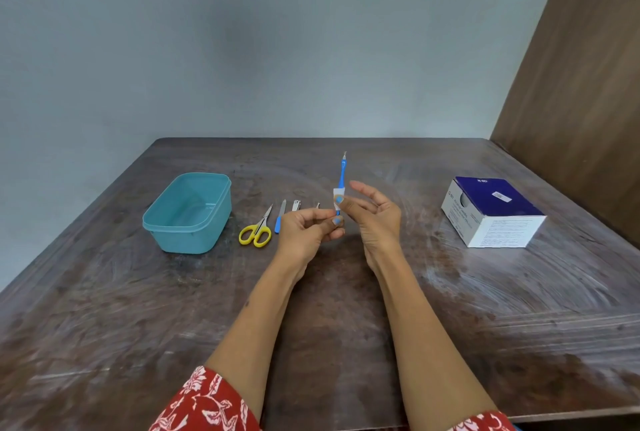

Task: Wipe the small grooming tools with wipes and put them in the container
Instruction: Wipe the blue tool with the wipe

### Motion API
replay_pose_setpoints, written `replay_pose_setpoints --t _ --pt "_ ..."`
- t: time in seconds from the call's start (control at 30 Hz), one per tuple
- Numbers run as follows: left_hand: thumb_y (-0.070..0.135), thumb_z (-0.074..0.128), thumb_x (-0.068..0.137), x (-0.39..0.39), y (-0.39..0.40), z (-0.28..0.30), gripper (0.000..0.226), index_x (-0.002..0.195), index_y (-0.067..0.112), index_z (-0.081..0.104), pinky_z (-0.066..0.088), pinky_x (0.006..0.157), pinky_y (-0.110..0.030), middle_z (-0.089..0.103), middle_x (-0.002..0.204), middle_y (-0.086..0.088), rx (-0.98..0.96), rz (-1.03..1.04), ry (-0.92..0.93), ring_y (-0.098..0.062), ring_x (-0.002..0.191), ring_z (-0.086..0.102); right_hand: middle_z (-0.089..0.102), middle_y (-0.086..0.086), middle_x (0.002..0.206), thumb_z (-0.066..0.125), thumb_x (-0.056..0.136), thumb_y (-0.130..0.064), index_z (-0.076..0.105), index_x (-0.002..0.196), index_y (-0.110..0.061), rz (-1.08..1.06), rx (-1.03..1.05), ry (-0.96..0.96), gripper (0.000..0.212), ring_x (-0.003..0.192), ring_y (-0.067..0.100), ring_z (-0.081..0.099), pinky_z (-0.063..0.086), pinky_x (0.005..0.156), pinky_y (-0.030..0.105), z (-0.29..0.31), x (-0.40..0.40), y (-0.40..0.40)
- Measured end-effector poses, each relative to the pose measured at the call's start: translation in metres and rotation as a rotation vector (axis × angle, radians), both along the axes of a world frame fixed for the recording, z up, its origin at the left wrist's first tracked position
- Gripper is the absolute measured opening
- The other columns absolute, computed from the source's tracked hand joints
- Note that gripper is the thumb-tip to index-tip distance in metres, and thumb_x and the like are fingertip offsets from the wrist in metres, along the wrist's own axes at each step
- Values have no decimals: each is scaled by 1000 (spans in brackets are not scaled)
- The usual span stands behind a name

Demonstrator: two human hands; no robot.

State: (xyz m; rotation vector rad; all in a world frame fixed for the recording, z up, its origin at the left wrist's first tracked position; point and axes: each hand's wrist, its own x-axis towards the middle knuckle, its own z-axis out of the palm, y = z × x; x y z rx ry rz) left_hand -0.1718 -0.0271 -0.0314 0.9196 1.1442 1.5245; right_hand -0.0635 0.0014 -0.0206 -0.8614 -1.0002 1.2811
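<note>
A thin blue-handled grooming tool (343, 172) stands upright above the table, metal tip up. My left hand (308, 229) pinches its lower end. My right hand (372, 212) pinches a small white wipe (338, 193) around the handle, its other fingers spread. An open teal container (188, 210) sits to the left with nothing visible inside. Between it and my hands lie yellow-handled scissors (256, 231), a blue-handled nail file (280, 217), a metal nail clipper (296, 205) and a small metal tool (317, 205), partly hidden behind my left hand.
A blue and white box of wipes (491, 212) sits on the right of the dark wooden table (138, 309). A grey wall stands behind the table's far edge, and a brown wooden panel (581, 84) rises at the right.
</note>
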Motion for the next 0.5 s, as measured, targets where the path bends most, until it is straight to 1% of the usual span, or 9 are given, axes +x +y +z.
replay_pose_setpoints --t 0.07,0.2,0.27,0.3,0.37,0.4,0.47,0.5 --pt "-9 63 79 1 0 0 13 81 2 68 57 62 -19 69 71 -7 -1 -4 0 -10 60 68 74 -1 70 78 69 0 65 97 -19 -5 6 11 36 72 9 71 52 69 12 0 0 1" --pt "-10 64 78 -1 0 0 10 84 -3 68 58 64 -20 68 76 -10 6 14 7 -11 63 69 73 -1 66 77 70 3 64 97 -14 11 23 -22 35 65 8 70 47 63 6 -2 -1 0" --pt "-9 64 78 -2 0 2 14 92 -8 67 58 64 -22 68 79 -11 15 18 20 -13 68 69 73 0 65 77 70 3 63 97 -14 -3 31 -31 35 66 9 70 48 63 8 -3 0 0" --pt "-6 64 79 -4 0 3 16 95 -5 67 58 65 -23 69 81 -11 18 27 34 -15 72 69 73 0 66 77 69 2 63 97 -15 -6 36 -46 36 68 10 70 49 64 9 -3 1 0" --pt "1 62 82 -7 1 5 15 94 6 70 58 66 -26 72 84 -7 34 65 60 -15 79 69 74 1 68 78 69 1 62 97 -16 1 43 -94 37 71 12 71 49 64 10 -3 0 0" --pt "6 62 84 -9 1 6 15 95 8 71 58 67 -27 72 83 -3 44 83 59 -12 80 69 74 2 68 79 69 0 62 97 -16 10 47 -121 37 71 12 71 49 64 10 -4 -1 -1" --pt "12 62 86 -9 1 9 17 99 5 70 58 71 -27 72 76 4 66 104 30 -6 75 68 74 2 68 80 68 -2 62 95 -17 43 56 -168 37 69 13 71 49 65 11 -4 -2 -4" --pt "13 63 85 -9 1 10 19 100 3 69 58 71 -26 71 75 4 79 109 19 -4 72 67 73 2 67 81 67 -2 61 94 -17 66 63 -186 36 68 13 70 49 64 12 -3 -3 -5"
